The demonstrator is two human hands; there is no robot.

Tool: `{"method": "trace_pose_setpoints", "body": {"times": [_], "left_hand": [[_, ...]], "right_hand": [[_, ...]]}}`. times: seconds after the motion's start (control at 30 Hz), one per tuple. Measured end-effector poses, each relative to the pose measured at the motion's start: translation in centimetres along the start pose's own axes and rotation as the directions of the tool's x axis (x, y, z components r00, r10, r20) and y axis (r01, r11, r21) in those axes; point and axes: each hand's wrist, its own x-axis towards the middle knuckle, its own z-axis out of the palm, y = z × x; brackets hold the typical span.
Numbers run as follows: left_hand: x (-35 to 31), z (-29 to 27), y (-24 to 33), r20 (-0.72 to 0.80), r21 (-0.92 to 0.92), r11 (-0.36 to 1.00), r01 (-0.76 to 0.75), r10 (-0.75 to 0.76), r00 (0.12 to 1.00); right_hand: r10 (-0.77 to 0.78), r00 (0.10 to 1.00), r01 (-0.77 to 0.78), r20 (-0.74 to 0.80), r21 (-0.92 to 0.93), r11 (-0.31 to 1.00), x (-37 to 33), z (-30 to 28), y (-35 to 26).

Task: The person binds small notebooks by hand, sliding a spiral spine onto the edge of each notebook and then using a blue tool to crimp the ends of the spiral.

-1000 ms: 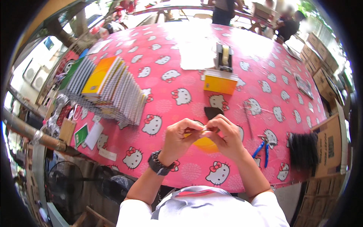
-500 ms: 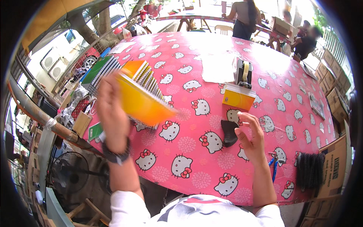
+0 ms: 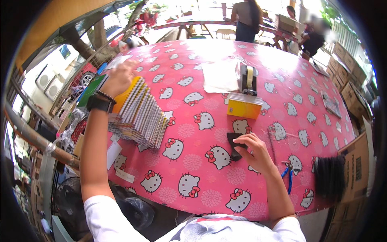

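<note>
My left hand (image 3: pixel 119 77) is at the far upper end of a long stack of yellow spiral notebooks (image 3: pixel 142 111); its fingers are slightly blurred and partly hidden, so I cannot tell whether it grips one. Green notebooks (image 3: pixel 89 89) lie just left of that wrist. With fingers loosely bent and apart, my right hand (image 3: pixel 257 152) hovers by a crumpled black piece (image 3: pixel 234 146), its fingertips overlapping it in view; whether they touch is unclear. Beyond it sits a short pile of yellow notebooks (image 3: pixel 244 106), in front of a black tape dispenser (image 3: pixel 248 80).
Blue-handled pliers (image 3: pixel 290 177) and a bundle of black spiral coils (image 3: pixel 329 177) lie to the right, beside a cardboard box (image 3: pixel 356 171). White paper (image 3: pixel 220 76) lies left of the dispenser. A pink patterned cloth (image 3: pixel 193 161) covers the table. People stand or sit at the far side.
My left hand has moved away and left to the stack's far end; the yellow notebooks swinging beside it are now in the stack. My right hand has shifted toward the black piece.
</note>
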Motion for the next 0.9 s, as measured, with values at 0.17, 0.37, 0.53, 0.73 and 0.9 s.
{"method": "trace_pose_setpoints", "body": {"times": [0.17,0.37,0.53,0.73,0.9], "left_hand": [[3.7,0.5,16.0,-0.348,-0.202,0.927,-0.316,0.233,0.908],[4.9,15.2,26.6,-0.283,-0.326,0.845,-0.424,0.34,0.897],[7.0,22.2,27.0,-0.274,-0.244,0.852,-0.462,0.396,0.876],[7.0,20.2,25.6,-0.205,-0.429,0.843,-0.325,0.259,0.944],[2.8,8.7,24.8,-0.082,-0.698,0.689,-0.197,0.196,0.977]], "right_hand": [[-0.062,0.997,0.059,-0.052,-0.064,0.996,0.0,-0.6,1.1],[-0.033,0.996,0.023,-0.085,-0.115,0.993,-2.1,-2.5,1.2],[0.129,0.978,-0.152,-0.162,-0.133,0.979,-5.5,-4.8,2.0],[0.398,0.834,-0.51,-0.383,-0.257,0.821,-6.5,-6.0,6.4],[0.311,0.867,-0.482,-0.39,-0.493,0.724,-6.3,-4.9,11.6]]}}
